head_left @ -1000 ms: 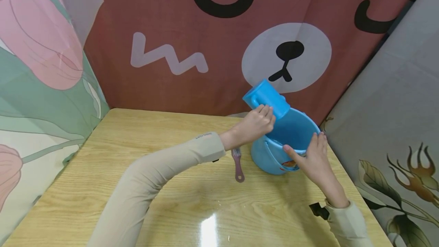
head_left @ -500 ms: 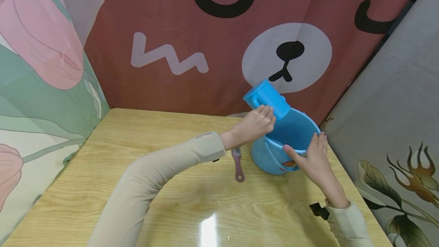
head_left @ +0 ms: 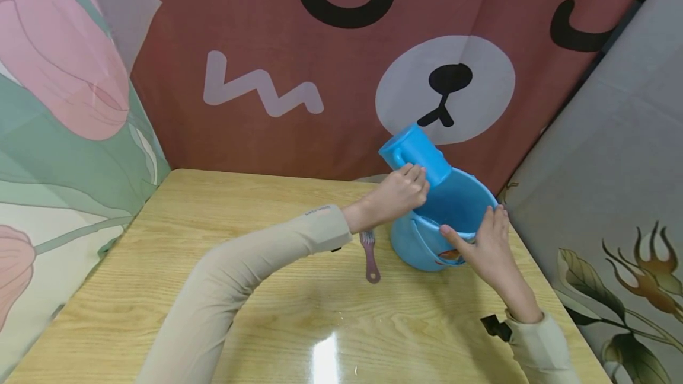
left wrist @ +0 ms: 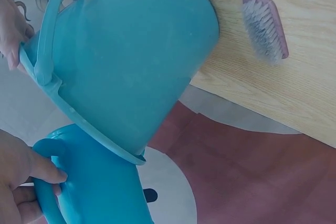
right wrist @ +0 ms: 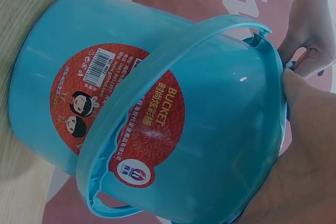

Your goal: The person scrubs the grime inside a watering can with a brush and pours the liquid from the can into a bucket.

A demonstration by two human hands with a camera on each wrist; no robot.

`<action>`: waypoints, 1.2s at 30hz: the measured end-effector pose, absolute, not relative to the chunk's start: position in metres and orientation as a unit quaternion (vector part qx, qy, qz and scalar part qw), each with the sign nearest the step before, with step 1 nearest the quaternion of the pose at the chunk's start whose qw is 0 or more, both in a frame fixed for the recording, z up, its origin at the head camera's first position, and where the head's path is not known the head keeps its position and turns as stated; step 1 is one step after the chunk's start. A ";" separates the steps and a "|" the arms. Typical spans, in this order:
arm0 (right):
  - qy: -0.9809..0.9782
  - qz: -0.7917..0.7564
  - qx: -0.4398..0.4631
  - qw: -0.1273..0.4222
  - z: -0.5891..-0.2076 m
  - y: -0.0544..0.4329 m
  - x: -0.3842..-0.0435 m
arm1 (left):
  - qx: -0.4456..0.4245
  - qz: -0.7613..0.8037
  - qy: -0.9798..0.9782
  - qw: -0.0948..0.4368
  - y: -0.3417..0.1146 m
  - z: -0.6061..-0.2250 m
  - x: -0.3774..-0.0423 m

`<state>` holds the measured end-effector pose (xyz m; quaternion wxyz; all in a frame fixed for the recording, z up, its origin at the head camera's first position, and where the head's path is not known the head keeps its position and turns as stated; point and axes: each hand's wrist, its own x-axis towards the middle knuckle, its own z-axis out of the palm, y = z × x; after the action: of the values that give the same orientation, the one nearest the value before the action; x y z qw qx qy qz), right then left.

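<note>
My left hand (head_left: 402, 189) grips the handle of a blue mug (head_left: 417, 152). The mug is tilted, its lower right end at the far left rim of a light blue bucket (head_left: 421, 248). In the left wrist view the thumb and fingers of that hand close round the mug handle (left wrist: 46, 198). My right hand (head_left: 490, 248) rests on the bucket's right rim, fingers fairly straight and thumb spread along the near edge. The bucket stands on the table, its carrying handle (right wrist: 152, 77) hanging down over a red label (right wrist: 157, 124). The contents of the mug are hidden.
A brush (head_left: 371, 262) with a mauve handle and grey bristles (left wrist: 262, 30) lies left of the bucket on the wooden table (head_left: 277, 313). Behind the table hangs a reddish-brown curtain (head_left: 256, 147) with a bear face; a grey patterned cloth (head_left: 597, 153) hangs at the right.
</note>
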<state>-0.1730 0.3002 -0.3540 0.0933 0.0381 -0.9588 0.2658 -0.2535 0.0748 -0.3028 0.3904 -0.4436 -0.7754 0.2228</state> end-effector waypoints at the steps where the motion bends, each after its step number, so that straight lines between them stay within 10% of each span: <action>1: -0.959 0.266 0.038 0.093 -0.354 0.300 -0.173 | -0.444 0.221 -0.776 0.390 0.075 -0.303 -0.253; 36: -0.959 0.262 0.037 0.102 -0.355 0.301 -0.174 | -0.444 0.241 -0.769 0.391 0.075 -0.303 -0.251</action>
<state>-0.1739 0.3005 -0.3552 0.1017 0.0371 -0.9589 0.2622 -0.2511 0.0746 -0.3027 0.3912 -0.4440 -0.7691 0.2414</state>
